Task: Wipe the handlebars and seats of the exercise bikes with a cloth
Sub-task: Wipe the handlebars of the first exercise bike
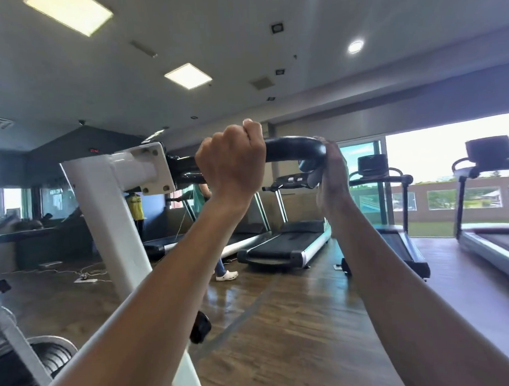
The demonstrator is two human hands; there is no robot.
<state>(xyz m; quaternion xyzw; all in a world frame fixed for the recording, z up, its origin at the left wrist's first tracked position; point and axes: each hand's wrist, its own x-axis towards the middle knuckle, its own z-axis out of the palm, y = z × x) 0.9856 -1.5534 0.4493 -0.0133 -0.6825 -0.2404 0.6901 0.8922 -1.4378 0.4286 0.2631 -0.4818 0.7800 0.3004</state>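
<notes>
A black curved handlebar (292,148) juts right from the white frame (112,203) of an exercise bike. My left hand (232,164) grips the bar near its middle, fingers curled over the top. My right hand (332,175) is at the bar's rounded right end, its palm turned away from me, and it presses a pale cloth (313,177) against the end of the bar. Only a small part of the cloth shows past the hand. No seat is in view.
The bike's flywheel (51,358) sits at lower left, with a black knob (199,327) on the frame. Treadmills (289,243) stand ahead and another (491,236) at right on a wooden floor. A person (221,269) stands behind the bar, and cables (86,275) lie on the floor.
</notes>
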